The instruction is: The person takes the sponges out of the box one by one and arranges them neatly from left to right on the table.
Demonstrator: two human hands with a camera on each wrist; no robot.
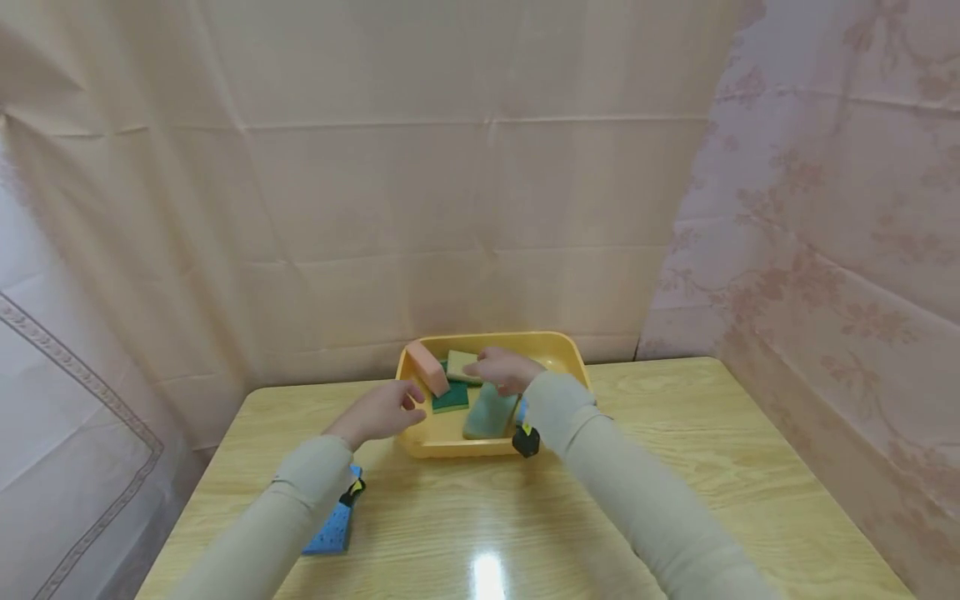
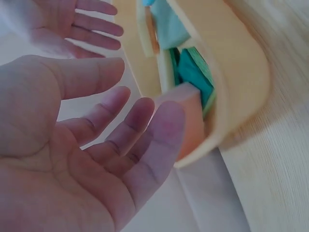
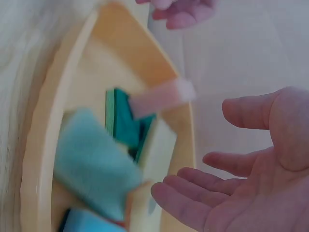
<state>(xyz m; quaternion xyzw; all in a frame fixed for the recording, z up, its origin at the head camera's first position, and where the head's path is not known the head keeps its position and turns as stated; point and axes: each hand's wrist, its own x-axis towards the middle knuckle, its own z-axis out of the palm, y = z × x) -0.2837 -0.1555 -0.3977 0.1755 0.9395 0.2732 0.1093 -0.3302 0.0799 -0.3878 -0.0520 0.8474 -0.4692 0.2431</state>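
Note:
A yellow plastic basin (image 1: 450, 450) holds several sponges. My left hand (image 1: 382, 410) hovers by its left rim, fingers loosely bent with nothing between them. Closest to that hand is a pink sponge (image 1: 427, 368), leaning on the basin's left side. Over the basin hangs my right hand (image 1: 506, 369); its fingers are spread and hold nothing in the right wrist view. Below it lie a pale yellow sponge (image 1: 464, 367) and a large light green sponge (image 1: 491, 417). Dark green sponge pieces (image 1: 451, 398) sit between these and the pink one. Something light blue (image 3: 91, 222) shows beside the light green sponge.
On the wooden table (image 1: 435, 525), a blue sponge (image 1: 327, 533) with dark specks lies left of the basin, partly hidden by my left forearm. A beige curtain (image 1: 450, 208) hangs right behind the basin. Flowered cloth (image 1: 825, 250) hangs along the right side.

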